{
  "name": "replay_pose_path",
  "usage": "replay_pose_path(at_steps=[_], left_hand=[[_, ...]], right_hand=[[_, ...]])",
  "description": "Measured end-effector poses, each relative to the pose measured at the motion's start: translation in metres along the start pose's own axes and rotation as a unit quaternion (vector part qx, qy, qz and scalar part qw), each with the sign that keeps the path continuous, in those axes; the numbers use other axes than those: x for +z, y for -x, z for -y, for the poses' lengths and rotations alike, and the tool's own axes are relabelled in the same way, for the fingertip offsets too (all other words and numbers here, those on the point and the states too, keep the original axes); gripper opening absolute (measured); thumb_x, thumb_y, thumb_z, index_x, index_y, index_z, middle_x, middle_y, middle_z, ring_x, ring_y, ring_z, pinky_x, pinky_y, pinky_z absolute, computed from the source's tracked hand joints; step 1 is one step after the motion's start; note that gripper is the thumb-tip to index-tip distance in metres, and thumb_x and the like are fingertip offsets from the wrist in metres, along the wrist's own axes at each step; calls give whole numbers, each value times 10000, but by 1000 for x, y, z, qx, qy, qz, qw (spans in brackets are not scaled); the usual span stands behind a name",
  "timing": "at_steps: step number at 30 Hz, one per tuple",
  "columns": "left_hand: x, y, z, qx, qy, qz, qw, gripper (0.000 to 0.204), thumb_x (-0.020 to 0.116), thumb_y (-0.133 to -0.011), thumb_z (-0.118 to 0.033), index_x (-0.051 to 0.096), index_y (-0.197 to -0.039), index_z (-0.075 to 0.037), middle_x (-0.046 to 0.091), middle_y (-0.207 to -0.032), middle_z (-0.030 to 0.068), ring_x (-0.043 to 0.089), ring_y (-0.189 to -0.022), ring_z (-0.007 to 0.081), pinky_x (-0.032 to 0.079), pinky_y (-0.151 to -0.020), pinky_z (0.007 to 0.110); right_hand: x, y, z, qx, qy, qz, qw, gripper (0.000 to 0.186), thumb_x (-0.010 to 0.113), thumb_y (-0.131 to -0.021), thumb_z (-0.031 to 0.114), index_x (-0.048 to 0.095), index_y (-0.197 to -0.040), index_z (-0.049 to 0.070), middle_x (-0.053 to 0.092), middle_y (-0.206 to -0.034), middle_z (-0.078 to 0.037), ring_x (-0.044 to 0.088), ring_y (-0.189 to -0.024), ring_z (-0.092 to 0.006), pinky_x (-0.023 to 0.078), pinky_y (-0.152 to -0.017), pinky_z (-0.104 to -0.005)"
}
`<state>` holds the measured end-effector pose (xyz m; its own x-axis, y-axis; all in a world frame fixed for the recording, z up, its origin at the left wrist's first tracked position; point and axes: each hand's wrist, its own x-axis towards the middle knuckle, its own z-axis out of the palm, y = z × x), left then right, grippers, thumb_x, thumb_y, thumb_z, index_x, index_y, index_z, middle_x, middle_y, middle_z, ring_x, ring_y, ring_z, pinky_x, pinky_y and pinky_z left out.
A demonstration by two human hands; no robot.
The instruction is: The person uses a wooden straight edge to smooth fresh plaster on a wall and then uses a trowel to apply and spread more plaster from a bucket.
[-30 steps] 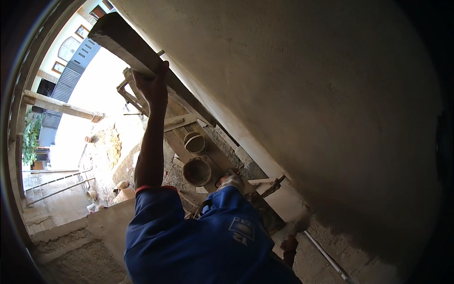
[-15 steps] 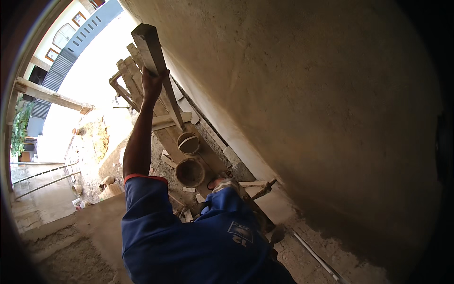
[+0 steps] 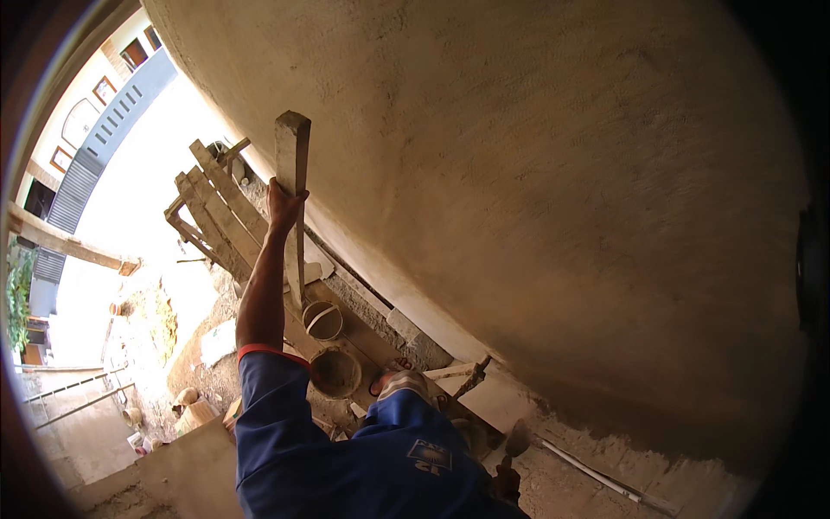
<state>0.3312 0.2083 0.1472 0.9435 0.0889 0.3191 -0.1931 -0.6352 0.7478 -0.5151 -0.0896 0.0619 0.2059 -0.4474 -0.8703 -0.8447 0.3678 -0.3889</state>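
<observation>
My left hand is closed around a long straight wooden bar, gripping it below its near, thick end. The bar slants down along the plastered wall, its far end close to a small bucket with a pale handle. I cannot tell whether the bar touches the wall. Low by my right side, my right hand is wrapped around the handle of a trowel, blade pointing up. A round basin sits beside the bucket on a plank.
A plank scaffold stretches along the wall's foot, and my foot is on it. A pale pipe lies at the lower right. Sand and a ladder are off to the left. Crossed sticks jut out near the wall.
The bar has swung more upright in the picture, its near end lower and further right. My right hand and the trowel have come into view at the lower right. The whole view has shifted.
</observation>
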Motion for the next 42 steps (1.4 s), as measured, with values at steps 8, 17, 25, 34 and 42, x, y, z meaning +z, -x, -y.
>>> replay_pose_path(at_steps=[8, 17, 25, 34, 42], left_hand=[[98, -60, 46, -32, -20, 56, 998, 577, 800, -478, -247, 461, -890, -27, 488, -829, 135, 475, -813, 303, 413, -728, 430], [127, -97, 95, 89, -23, 13, 996, 538, 825, -584, -267, 438, -846, -2, 486, -608, 44, 433, -507, 186, 419, -461, 362], [105, 5, -5, 6, -196, -117, 974, 1115, 642, -662, -623, 104, -1360, 60, 370, -1162, 331, 478, -1006, 439, 356, -873, 565], [170, 275, 58, -73, -2, 435, 897, 673, 655, -784, -208, 305, -1323, -8, 584, -1006, 118, 557, -731, 188, 441, -674, 327], [171, 430, -101, -46, -61, 715, 695, 602, 611, -807, -141, 314, -1316, -22, 617, -932, 127, 614, -599, 171, 336, -364, 195]], right_hand=[[11, 57, 12, 119, -288, -77, 947, 203, 562, -831, 157, 450, -668, 112, 370, -467, -9, 397, -371, -139, 338, -359, -327], [47, 107, -12, 217, -144, -171, 950, 328, 572, -848, 341, 552, -745, 30, 496, -489, -79, 504, -408, -182, 416, -401, -366], [77, 118, -43, 263, -232, -240, 905, 513, 530, -794, 505, 580, -819, -5, 616, -717, -179, 621, -677, -274, 482, -595, -384], [87, 50, -98, 203, -348, -228, 887, 334, 479, -833, 448, 527, -859, 118, 450, -540, -38, 268, -336, -131, 173, -329, -301], [64, 31, -185, 231, -257, -177, 922, 532, 461, -838, 499, 559, -969, -8, 603, -794, -172, 581, -670, -288, 442, -582, -397]])
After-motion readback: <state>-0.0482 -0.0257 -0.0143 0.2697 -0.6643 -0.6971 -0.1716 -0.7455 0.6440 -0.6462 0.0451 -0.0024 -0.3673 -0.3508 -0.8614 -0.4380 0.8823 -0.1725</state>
